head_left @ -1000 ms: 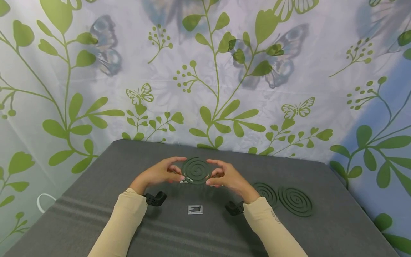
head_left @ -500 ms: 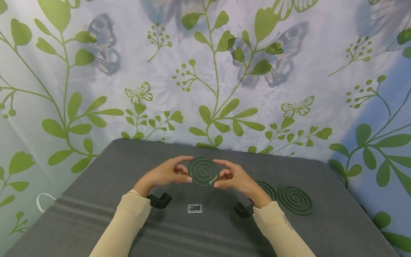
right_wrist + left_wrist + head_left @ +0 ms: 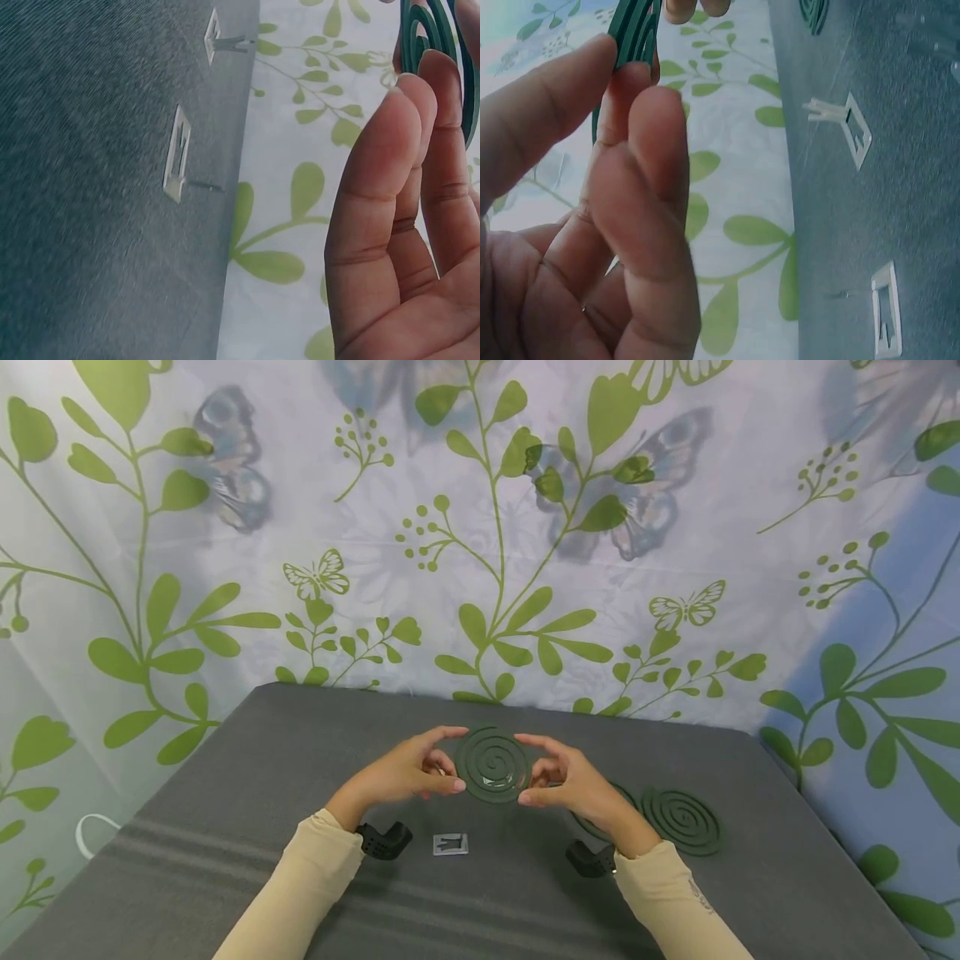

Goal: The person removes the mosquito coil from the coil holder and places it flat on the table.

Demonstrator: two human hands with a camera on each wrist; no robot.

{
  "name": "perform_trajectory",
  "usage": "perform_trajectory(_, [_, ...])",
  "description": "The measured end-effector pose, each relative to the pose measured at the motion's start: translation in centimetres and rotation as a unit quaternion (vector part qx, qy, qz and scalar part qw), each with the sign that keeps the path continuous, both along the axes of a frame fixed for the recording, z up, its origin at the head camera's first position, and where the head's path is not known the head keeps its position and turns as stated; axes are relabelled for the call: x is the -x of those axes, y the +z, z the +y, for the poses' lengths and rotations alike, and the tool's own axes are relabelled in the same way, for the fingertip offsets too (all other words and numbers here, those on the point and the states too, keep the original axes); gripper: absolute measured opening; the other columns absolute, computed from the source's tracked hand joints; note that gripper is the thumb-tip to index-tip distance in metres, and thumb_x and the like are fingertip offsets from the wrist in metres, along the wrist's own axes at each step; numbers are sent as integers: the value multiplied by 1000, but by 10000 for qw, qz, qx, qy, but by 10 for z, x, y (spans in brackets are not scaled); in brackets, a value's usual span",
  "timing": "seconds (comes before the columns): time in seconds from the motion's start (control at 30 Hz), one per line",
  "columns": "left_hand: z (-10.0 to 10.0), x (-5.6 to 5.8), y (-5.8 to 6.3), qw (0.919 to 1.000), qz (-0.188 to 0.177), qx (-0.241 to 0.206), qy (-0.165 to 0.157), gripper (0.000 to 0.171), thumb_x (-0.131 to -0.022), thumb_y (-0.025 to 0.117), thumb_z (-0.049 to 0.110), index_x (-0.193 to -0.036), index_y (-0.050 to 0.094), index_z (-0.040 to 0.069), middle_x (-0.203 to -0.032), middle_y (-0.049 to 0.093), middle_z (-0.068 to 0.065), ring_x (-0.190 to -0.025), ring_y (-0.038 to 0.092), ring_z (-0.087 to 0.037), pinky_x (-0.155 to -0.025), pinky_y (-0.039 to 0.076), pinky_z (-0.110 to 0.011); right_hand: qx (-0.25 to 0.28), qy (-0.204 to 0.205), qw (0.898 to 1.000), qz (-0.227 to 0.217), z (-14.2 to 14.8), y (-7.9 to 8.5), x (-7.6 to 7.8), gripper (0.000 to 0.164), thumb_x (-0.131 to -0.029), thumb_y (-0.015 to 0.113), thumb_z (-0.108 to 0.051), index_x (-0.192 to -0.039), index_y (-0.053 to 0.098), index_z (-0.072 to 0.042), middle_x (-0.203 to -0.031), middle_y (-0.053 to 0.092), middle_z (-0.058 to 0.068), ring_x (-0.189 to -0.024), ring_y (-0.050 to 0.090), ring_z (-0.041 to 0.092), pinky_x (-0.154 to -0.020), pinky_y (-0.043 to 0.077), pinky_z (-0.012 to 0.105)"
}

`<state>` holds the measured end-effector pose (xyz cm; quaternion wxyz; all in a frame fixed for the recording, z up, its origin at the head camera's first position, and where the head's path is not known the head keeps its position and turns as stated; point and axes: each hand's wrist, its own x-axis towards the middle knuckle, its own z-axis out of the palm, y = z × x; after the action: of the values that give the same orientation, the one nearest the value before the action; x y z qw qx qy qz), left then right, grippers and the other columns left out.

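Note:
A dark green mosquito coil [image 3: 493, 764] is held up above the table, its flat spiral face toward the head camera. My left hand [image 3: 408, 770] pinches its left rim between thumb and forefinger, while the right hand [image 3: 573, 783] holds the opposite rim in the same way. Each wrist view shows only part of the coil [image 3: 635, 34], nearly edge-on. Below the hands, a small metal coil stand [image 3: 450, 844] lies on the table with its frame flat. The left wrist view shows a second metal stand [image 3: 857, 135], its prong sticking up.
To the right on the grey table [image 3: 510, 910] lie another mosquito coil [image 3: 681, 821] and one more coil partly hidden behind the right wrist. Black wrist mounts [image 3: 386, 841] hang under both forearms. A leaf-patterned cloth [image 3: 375, 527] covers the wall behind the table.
Both hands have shifted to the right together with the coil between them, and slightly lower. The right forearm now covers more of the nearer coil on the table.

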<state>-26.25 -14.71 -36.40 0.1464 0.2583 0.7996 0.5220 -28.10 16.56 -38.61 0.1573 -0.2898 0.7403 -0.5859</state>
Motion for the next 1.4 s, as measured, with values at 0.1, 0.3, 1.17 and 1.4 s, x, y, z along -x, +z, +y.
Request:
perform_trajectory(0.1, [6,-2,-1,10000,-28,-26,54,78,-101,77,8,-165,34,-2,-97,74,-1,-83,69,-15,-68,52,-33,-49,-50,9999,74,6,-2,-2,89,-93,84,-2,-166,33,6,-90,70,5,-77,67,17,-71,56,37])
perform_trajectory(0.3, [19,-5,-6,9998,-128,-142,70,78,-100,77,8,-165,34,-3,-95,73,-1,-85,71,-30,-67,50,-35,-67,-58,9997,218,19,-7,-4,87,-95,84,-5,-165,33,7,-91,70,5,-77,65,17,-68,54,37])
perform_trajectory(1.17, [69,-23,-29,9981,-372,-461,185,80,-101,78,8,-167,33,1,-96,74,-2,-82,70,-43,-62,46,-32,-178,89,9998,-100,69,-21,-18,86,-97,82,-4,-164,31,9,-100,75,2,-82,70,15,-75,58,33])
perform_trajectory(1.4, [80,-30,-31,9977,-402,-459,280,78,-101,78,8,-167,37,5,-95,74,-1,-83,71,-44,-61,47,-30,-84,184,9996,-211,81,-23,-22,85,-97,81,-3,-164,30,11,-101,75,5,-84,72,16,-78,61,38])
